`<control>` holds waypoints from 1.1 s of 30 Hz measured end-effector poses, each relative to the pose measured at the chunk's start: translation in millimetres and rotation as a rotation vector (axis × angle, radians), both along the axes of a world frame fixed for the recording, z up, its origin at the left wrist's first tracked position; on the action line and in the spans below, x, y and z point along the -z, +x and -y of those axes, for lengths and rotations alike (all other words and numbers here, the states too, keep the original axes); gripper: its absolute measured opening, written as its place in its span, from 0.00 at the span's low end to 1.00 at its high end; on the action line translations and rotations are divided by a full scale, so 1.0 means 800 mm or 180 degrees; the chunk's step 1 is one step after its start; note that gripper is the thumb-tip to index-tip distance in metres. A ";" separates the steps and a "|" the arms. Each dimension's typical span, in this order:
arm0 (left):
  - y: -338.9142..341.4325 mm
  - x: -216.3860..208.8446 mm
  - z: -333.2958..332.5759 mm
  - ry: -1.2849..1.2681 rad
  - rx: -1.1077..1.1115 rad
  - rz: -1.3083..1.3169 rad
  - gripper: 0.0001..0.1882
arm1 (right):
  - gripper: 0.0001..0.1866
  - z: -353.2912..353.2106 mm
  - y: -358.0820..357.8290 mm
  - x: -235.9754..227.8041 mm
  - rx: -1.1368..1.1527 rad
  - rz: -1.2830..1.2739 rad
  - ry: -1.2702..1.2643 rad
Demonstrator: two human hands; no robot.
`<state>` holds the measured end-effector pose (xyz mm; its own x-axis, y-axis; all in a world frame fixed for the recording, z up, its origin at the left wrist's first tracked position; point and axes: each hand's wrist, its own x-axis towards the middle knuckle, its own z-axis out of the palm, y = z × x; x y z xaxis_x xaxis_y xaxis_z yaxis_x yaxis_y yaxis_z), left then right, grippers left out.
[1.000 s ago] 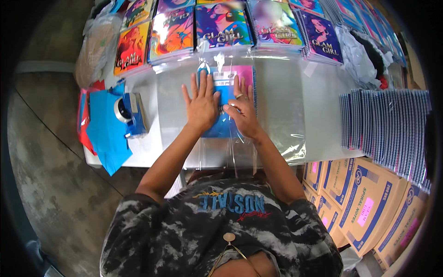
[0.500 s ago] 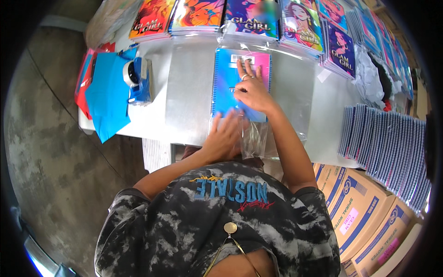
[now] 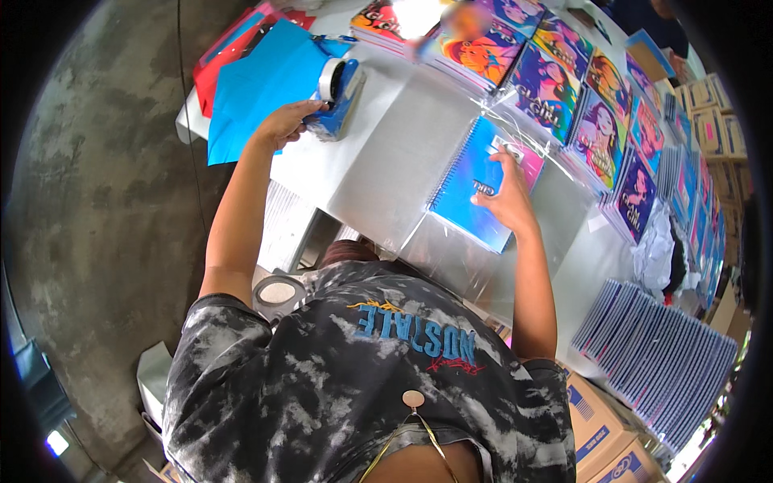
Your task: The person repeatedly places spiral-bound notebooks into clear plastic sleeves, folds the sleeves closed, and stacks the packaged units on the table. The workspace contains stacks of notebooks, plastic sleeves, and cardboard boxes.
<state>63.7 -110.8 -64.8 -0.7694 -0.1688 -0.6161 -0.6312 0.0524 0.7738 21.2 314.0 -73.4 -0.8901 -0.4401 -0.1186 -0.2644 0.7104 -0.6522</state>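
A spiral notebook point(image 3: 475, 181) with a blue and pink cover lies tilted on the table, on a clear plastic wrap point(image 3: 459, 262) that spreads past its edges. My right hand point(image 3: 511, 197) rests on the cover with thumb and fingers spread. At the left, my left hand point(image 3: 286, 125) reaches a blue tape dispenser point(image 3: 342, 105), which holds a roll of tape point(image 3: 330, 79). The left fingertips are closed together at the dispenser's near side. Whatever is between them is too small to make out.
Blue sheets point(image 3: 250, 101) and red sheets point(image 3: 213, 72) lie beyond my left hand. Stacks of colourful notebooks point(image 3: 543, 88) line the far side. A long row of notebooks point(image 3: 652, 354) stands at the right, near crumpled plastic point(image 3: 654, 249). Cardboard boxes point(image 3: 600, 414) are below.
My left hand has left the notebook and moved left to the tape dispenser. My right hand stays on the notebook. The whole view has turned toward the left.
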 end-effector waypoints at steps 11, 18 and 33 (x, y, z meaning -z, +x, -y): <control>0.025 -0.012 -0.030 -0.2540 -0.1594 -0.1534 0.14 | 0.58 -0.006 -0.006 -0.002 0.0087 -0.0162 -0.0041; -0.113 -0.005 -0.331 -0.2271 0.2944 -0.0830 0.28 | 0.68 -0.010 -0.013 0.005 0.0067 -0.0081 -0.0047; -0.024 0.019 -0.319 0.0609 0.0566 -0.1848 0.42 | 0.44 -0.041 0.044 0.026 0.1825 0.0082 -0.3717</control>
<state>44.7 144.7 -80.4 -0.9933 0.0640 -0.0967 -0.1003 -0.0553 0.9934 56.1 346.7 -93.9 -0.9878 0.1458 0.0544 -0.0926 -0.2701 -0.9584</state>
